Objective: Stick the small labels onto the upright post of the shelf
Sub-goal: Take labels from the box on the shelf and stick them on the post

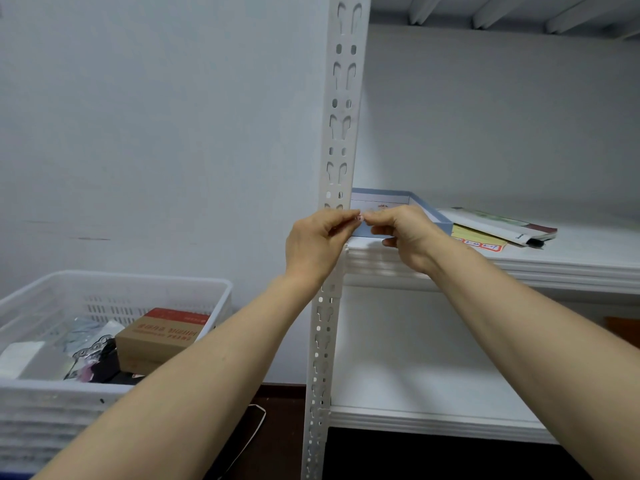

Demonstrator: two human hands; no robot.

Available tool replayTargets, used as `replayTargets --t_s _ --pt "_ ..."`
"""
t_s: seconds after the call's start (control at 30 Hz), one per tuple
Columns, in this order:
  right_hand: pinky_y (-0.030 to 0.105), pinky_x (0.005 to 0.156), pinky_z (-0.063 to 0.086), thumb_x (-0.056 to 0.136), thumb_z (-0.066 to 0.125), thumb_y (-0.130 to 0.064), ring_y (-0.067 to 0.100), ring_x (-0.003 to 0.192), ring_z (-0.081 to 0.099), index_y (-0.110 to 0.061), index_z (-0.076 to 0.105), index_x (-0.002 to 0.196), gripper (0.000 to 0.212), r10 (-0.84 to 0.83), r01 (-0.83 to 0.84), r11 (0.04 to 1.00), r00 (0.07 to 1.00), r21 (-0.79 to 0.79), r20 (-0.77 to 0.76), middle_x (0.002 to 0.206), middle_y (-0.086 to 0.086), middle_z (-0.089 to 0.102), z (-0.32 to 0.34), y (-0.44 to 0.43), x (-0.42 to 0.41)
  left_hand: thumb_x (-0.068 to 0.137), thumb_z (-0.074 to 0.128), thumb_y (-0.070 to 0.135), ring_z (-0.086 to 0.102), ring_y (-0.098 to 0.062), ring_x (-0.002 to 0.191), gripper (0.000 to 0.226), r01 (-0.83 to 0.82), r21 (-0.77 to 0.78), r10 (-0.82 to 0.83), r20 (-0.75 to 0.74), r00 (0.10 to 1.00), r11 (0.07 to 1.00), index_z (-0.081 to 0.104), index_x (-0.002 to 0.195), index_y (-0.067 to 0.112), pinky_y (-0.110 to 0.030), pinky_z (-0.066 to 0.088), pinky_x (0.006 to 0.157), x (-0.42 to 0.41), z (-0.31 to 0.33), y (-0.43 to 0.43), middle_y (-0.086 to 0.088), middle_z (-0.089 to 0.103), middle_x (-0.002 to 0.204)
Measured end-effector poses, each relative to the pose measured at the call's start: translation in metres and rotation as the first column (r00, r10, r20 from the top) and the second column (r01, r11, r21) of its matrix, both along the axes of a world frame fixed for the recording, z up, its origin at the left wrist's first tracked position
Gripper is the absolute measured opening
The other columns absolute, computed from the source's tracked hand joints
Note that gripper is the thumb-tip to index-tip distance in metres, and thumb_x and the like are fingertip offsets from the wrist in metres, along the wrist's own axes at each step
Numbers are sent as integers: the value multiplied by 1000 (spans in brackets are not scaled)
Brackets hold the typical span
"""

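The white slotted upright post (337, 133) of the shelf runs from top to bottom through the middle of the view. In front of it, at the height of the middle shelf board, my left hand (317, 245) and my right hand (403, 233) meet fingertip to fingertip. Between them they pinch one small pinkish label (360, 218). My hands hide the stretch of post behind them, so I cannot tell whether the label touches it.
A shallow blue-rimmed box (420, 207) and a few papers and envelopes (498, 226) lie on the middle shelf board (554, 265). A white plastic basket (114, 282) at lower left holds a brown carton (161, 336) and small packets. A lower shelf board (433, 415) lies below.
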State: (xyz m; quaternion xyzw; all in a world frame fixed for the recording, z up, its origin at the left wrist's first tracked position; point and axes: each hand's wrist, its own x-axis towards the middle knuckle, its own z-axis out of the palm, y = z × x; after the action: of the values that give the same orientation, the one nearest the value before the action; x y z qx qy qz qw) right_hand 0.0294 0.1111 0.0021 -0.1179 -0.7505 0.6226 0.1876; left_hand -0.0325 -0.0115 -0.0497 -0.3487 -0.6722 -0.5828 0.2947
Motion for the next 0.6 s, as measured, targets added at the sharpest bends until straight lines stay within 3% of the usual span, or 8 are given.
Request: replayTargets --t_s 0.17,0.3,0.43,0.6 --pt "28 70 33 83 61 -15 10 75 48 -15 59 88 5 61 -58 997 995 -40 81 78 -4 57 0 2 0 80 64 31 68 -19 78 25 -62 -75 56 -70 996 995 77 98 20 -41 55 66 -1 1 -2 1 74 86" --pt "28 70 32 84 58 -14 12 73 47 -16 57 83 2 85 -79 995 989 -57 119 76 -3 56 1 2 3 83 68 26 67 -19 76 18 -108 -123 95 -110 989 987 77 97 20 -35 54 64 1 2 -3 2 73 85" --pt "29 72 32 84 56 -13 13 73 45 -16 56 75 9 121 -107 989 983 -100 140 74 -2 55 2 4 6 85 67 25 67 -19 75 16 -105 -155 87 -117 989 982 76 96 19 -39 55 66 1 3 -2 -1 73 85" --pt "29 74 35 80 63 -15 12 80 47 -14 65 85 6 84 -79 995 992 -54 95 82 -4 58 2 4 7 89 63 20 64 -18 76 13 -40 -198 42 5 999 979 72 94 12 -40 53 74 4 7 -1 1 69 80"
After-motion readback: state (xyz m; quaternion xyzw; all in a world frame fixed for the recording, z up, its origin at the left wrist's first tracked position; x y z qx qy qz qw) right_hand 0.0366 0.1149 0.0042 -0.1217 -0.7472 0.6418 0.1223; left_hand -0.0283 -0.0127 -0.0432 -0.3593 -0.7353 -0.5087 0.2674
